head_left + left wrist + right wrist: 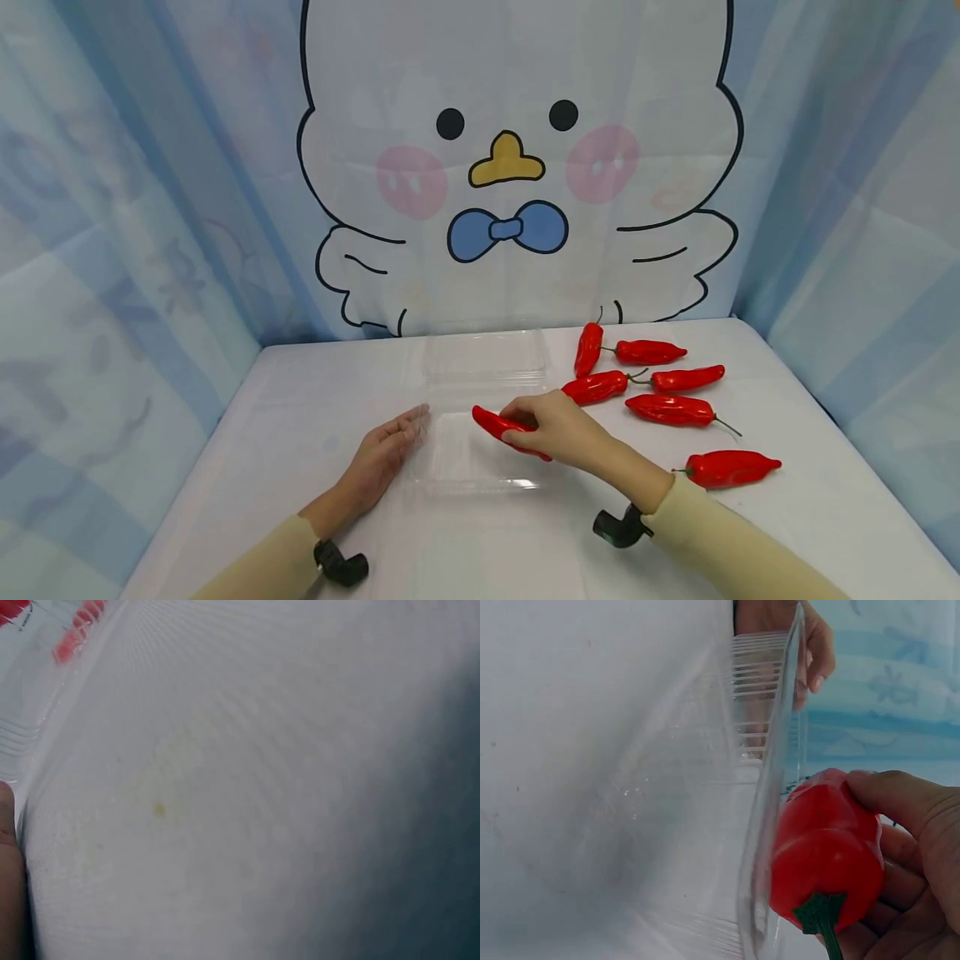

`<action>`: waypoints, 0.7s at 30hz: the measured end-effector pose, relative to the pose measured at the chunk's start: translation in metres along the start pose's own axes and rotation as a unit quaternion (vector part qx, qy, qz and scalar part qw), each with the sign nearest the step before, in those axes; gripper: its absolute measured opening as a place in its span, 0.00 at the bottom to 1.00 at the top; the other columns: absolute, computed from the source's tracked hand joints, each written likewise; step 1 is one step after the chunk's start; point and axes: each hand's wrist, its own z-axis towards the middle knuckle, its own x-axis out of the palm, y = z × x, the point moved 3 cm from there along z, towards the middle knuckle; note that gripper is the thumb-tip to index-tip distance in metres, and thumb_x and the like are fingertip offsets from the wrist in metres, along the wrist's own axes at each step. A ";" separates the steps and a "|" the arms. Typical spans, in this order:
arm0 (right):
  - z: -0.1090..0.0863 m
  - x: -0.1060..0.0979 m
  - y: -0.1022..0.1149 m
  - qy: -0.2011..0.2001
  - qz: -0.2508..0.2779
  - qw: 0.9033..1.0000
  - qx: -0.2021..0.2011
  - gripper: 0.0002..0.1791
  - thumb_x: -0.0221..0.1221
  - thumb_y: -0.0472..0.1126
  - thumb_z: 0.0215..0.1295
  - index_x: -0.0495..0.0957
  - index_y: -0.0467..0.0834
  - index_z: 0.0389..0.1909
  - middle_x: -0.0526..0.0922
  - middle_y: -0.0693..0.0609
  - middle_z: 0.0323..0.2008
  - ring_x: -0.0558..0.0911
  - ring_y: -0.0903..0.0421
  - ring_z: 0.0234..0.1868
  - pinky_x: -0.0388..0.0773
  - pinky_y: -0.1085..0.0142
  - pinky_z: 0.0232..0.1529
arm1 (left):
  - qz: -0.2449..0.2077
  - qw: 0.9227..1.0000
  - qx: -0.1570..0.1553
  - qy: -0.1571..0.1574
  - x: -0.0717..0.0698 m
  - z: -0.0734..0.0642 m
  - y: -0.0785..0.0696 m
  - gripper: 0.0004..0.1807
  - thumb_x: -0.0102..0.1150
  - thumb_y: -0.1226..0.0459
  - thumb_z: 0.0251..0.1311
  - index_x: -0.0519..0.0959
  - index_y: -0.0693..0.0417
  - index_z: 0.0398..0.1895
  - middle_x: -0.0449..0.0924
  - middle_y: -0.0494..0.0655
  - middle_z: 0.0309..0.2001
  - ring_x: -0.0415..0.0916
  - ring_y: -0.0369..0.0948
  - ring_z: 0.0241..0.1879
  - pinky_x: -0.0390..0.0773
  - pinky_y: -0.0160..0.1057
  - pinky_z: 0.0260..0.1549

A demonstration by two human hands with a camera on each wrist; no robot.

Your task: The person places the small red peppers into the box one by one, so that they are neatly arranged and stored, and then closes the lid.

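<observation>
Lowest in the head view, the right hand grips a red chili pepper over the clear plastic clamshell tray at frame centre. At the tray's left rim, the left hand rests with fingers straight and flat. Six more peppers lie right of centre on the white table.

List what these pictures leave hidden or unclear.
- Head view: the right hand covers the middle of the red chilli pepper it grips.
- Head view: the clear plastic clamshell container is see-through, its edges faint.
- Left wrist view: the left hand is cut off by the edge; all is blurred.
</observation>
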 end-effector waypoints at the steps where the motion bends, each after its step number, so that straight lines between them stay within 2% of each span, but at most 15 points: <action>1: 0.000 0.002 0.000 0.003 0.001 1.000 -0.002 0.17 0.70 0.44 0.64 0.86 0.47 0.53 0.89 0.57 0.41 0.83 0.59 0.41 0.86 0.65 0.42 | 0.003 1.000 -0.005 -0.006 0.000 0.000 0.000 0.10 0.54 0.65 0.73 0.80 0.65 0.39 0.61 0.58 0.79 0.52 0.52 0.81 0.71 0.24 0.62; 4: -0.001 0.005 -0.002 0.010 0.001 1.000 -0.005 0.17 0.70 0.44 0.64 0.86 0.46 0.53 0.89 0.56 0.41 0.84 0.59 0.41 0.87 0.65 0.42 | 0.008 1.000 -0.018 -0.018 0.001 0.002 0.001 0.12 0.55 0.63 0.73 0.80 0.66 0.38 0.63 0.55 0.78 0.55 0.49 0.80 0.70 0.26 0.64; 6: -0.002 0.007 -0.004 0.014 -0.001 1.000 -0.007 0.17 0.70 0.43 0.64 0.86 0.46 0.53 0.89 0.56 0.40 0.84 0.59 0.41 0.87 0.64 0.43 | 0.010 1.000 -0.022 -0.020 0.001 0.002 0.002 0.11 0.55 0.63 0.73 0.79 0.63 0.38 0.64 0.54 0.78 0.55 0.48 0.80 0.70 0.26 0.64; 11: -0.004 0.007 -0.008 0.018 -0.016 1.000 -0.008 0.17 0.70 0.44 0.64 0.86 0.46 0.53 0.89 0.57 0.40 0.83 0.60 0.40 0.86 0.63 0.44 | 0.015 1.000 -0.015 -0.011 0.001 0.002 0.003 0.05 0.57 0.65 0.73 0.75 0.56 0.37 0.61 0.56 0.79 0.54 0.49 0.80 0.72 0.23 0.60; 14: -0.004 0.007 -0.010 0.020 -0.015 1.000 -0.009 0.17 0.70 0.43 0.64 0.86 0.46 0.53 0.89 0.56 0.40 0.83 0.60 0.41 0.86 0.63 0.45 | 0.019 1.000 -0.016 -0.008 0.002 0.001 0.002 0.06 0.58 0.65 0.72 0.76 0.60 0.41 0.61 0.56 0.79 0.54 0.49 0.80 0.71 0.23 0.60; 18: -0.002 0.011 -0.012 0.033 -0.015 0.999 -0.020 0.16 0.70 0.43 0.65 0.87 0.46 0.53 0.89 0.56 0.40 0.83 0.60 0.41 0.85 0.63 0.46 | 0.023 0.999 -0.021 -0.007 0.002 0.001 0.002 0.13 0.58 0.64 0.72 0.77 0.67 0.50 0.62 0.55 0.79 0.55 0.49 0.80 0.71 0.23 0.60; 21: -0.002 0.015 -0.012 0.045 -0.023 0.998 -0.033 0.15 0.70 0.42 0.65 0.87 0.46 0.52 0.89 0.57 0.40 0.82 0.60 0.41 0.84 0.63 0.46 | 0.020 1.000 -0.019 -0.009 0.001 0.001 0.002 0.10 0.58 0.64 0.72 0.78 0.64 0.48 0.62 0.55 0.78 0.56 0.50 0.80 0.73 0.23 0.59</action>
